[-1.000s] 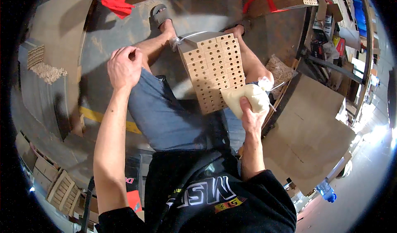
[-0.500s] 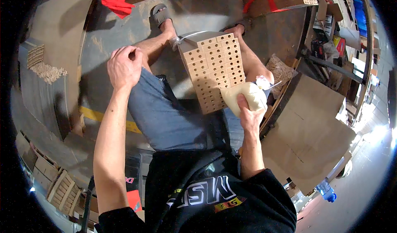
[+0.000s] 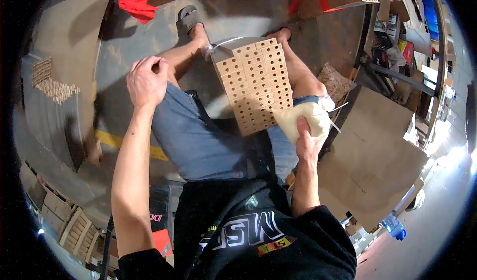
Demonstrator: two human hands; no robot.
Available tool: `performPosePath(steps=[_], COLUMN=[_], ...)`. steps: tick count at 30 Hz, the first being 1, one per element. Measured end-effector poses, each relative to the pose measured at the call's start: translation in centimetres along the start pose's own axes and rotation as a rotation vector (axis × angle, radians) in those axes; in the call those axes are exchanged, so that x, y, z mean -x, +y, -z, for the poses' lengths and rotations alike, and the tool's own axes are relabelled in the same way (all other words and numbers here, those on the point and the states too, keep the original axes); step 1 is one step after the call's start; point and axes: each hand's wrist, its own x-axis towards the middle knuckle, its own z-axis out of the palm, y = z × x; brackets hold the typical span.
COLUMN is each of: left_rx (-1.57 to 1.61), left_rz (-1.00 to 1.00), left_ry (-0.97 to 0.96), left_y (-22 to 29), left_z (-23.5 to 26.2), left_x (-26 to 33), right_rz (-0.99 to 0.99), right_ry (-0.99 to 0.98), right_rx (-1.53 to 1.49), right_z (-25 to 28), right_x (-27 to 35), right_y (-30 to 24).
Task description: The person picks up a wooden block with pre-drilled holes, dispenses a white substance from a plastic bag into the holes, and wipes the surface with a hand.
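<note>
cream bag [image 3: 304, 121], contents hidden, in right hand [image 3: 309, 143]; left hand [image 3: 146, 81] maybe empty.

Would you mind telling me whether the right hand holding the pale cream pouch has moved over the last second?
Barely. The right hand keeps its grip on the pale cream pouch at the lower right corner of the perforated tan block, with no clear shift against that block.

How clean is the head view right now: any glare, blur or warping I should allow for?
Head view: heavy fisheye bending at a black rim; glare washes out the lower right floor; the perforated block stack and right hand on the pale cloth are fairly sharp; left hand is evenly lit.
</note>
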Motion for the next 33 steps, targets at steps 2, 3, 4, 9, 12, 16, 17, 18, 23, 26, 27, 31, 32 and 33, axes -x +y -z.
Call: performPosePath(steps=[2,3,4,9,12,16,17,18,23,26,27,31,32,33], left_rx=[0.02,0.02,0.02,0.017,0.016,0.008,0.003,0.003,0.019,0.004,0.004,0.004,0.002,0.001], left_rz=[-0.031,-0.031,-0.035,-0.037,-0.045,-0.046,-0.049,-0.048,-0.042,-0.021,-0.02,-0.01,-0.011,-0.01], left_ry=[0.073,0.073,0.076,0.075,0.078,0.068,0.064,0.065,0.082,0.002,0.003,0.005,0.006,0.007], left_y=[0.1,0.0,-0.1,-0.1,-0.2,-0.1,-0.1,-0.2,-0.2,-0.4,-0.3,-0.2,-0.2,-0.1], left_z=[-0.2,-0.3,-0.4,-0.4,-0.4,-0.3,-0.3,-0.3,-0.3,-0.2,-0.2,-0.1,0.0,0.1], left_x=[0.0,0.0,0.0,0.0,0.0,-0.1,-0.1,-0.2,-0.1,0.0,0.0,0.0,0.0,0.0], right_rz=[-0.009,-0.016,-0.023,-0.03,-0.007,-0.017,-0.016,-0.02,0.036,-0.028,-0.027,-0.044,-0.028,-0.012], right_ry=[-0.021,-0.044,-0.066,-0.03,-0.032,-0.034,-0.035,-0.023,-0.008,-0.096,-0.097,-0.121,-0.12,-0.117], right_rx=[0.014,0.056,0.097,0.06,0.109,0.177,0.177,0.103,-0.074,0.016,0.015,0.058,0.089,0.119], right_z=[0.0,0.0,-0.1,-0.4,-0.4,-0.6,-0.4,-0.2,-0.3,-0.2,-0.3,-0.8,-0.9,-1.0], right_x=[-0.1,-0.1,0.0,-0.1,-0.3,0.1,0.3,0.5,0.7,0.7,0.7,0.7,0.7,0.8], right_y=[0.1,0.3,0.4,1.1,1.7,0.8,0.5,0.2,-0.5,0.3,0.4,0.4,0.4,0.4])
